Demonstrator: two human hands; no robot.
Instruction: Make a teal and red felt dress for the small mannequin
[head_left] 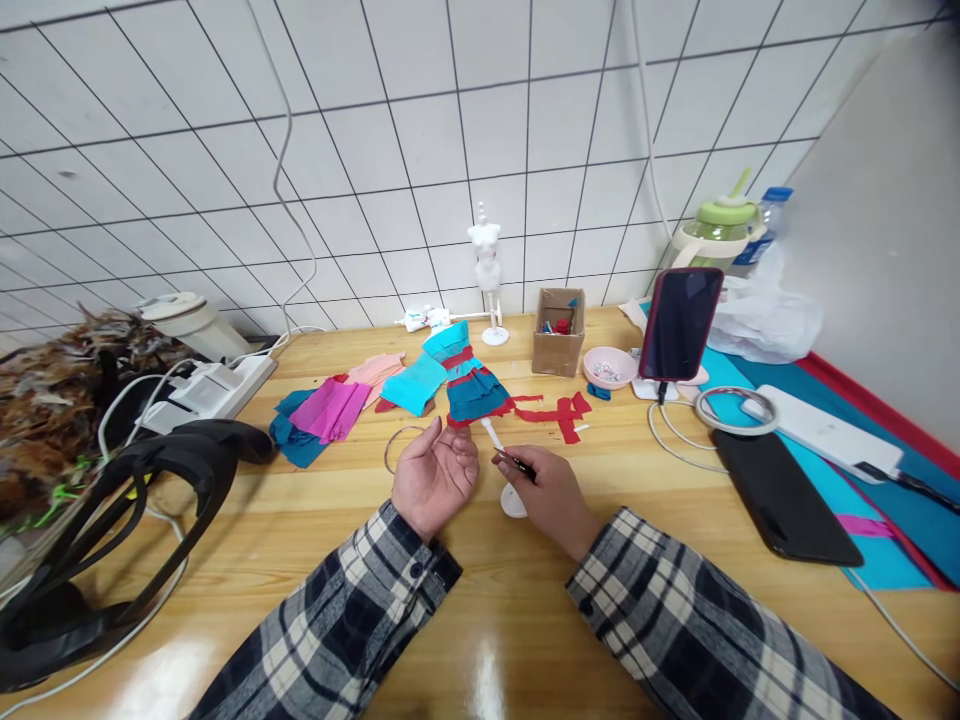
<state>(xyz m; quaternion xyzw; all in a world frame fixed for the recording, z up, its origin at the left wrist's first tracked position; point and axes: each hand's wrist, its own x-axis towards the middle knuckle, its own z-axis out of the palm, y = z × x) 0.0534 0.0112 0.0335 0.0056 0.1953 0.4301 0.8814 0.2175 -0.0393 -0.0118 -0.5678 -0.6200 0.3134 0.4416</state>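
Observation:
A small layered dress [478, 390] in light blue, teal and red crepe-like material is on a white stand, whose pole and round base [513, 502] show below the hem. My left hand [435, 478] is palm up at the hem, fingers loosely curled and thumb apart; whether its fingertips touch the hem is unclear. My right hand [553, 498] grips a slim black tool [517, 463] resembling tweezers, its tip near the white pole. Red strips [566, 412] lie right of the dress. A light blue piece [415, 385] lies at its left.
Behind stand a bare white mannequin [487, 262], a small cardboard box [558, 335] and a pink bead bowl [609, 368]. A propped phone [681, 325] and a black phone [784, 497] are to the right. Coloured sheets [330, 410], a power strip [214, 395] and a black headset [187, 500] are left.

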